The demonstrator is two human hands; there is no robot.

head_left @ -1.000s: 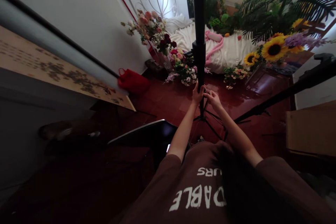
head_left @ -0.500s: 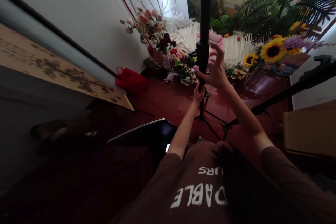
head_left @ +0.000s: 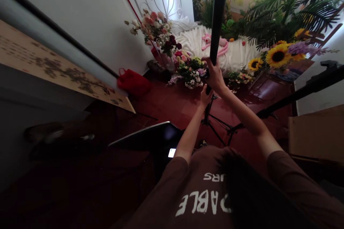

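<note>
A tall black light stand rises in front of me, its upper part leaning to the right and running out of the top of the view. My left hand is wrapped round the lower pole. Just above it, my right hand closes round the stand where the thicker tube ends; the collar there is mostly hidden behind the fingers. The stand's thin legs spread over the red floor below.
A second black pole slants in from the right, by a cardboard box. Artificial flowers, sunflowers and a white-draped surface lie ahead. Left are a red bag, a long printed panel and a dark screen.
My right hand has come down from an open pose beside the pole and closed round it. The stand's top has tilted to the right. My left hand still grips the lower pole.
</note>
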